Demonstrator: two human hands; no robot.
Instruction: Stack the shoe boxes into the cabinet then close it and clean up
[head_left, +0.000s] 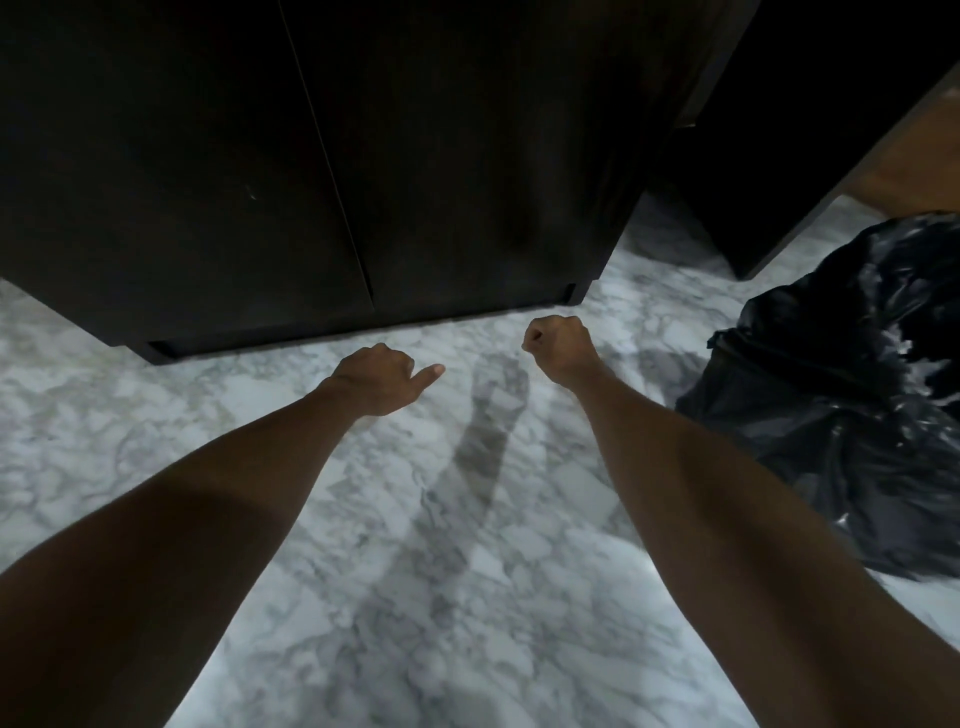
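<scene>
Dark wood makes up the cabinet, its two doors meeting flush at a thin seam, just beyond both hands. No shoe boxes show. Left hand hovers over the marble floor, fingers curled under with the thumb stuck out, gripping nothing. Right hand is balled into an empty fist near the cabinet's lower right corner. Off to its right slumps a black plastic bag.

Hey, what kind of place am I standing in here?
Probably an indoor room of a home, maybe an entryway or storage corner. A tall dark cabinet with closed doors stands on a marble-patterned floor, and a full black trash bag sits to the right.
</scene>
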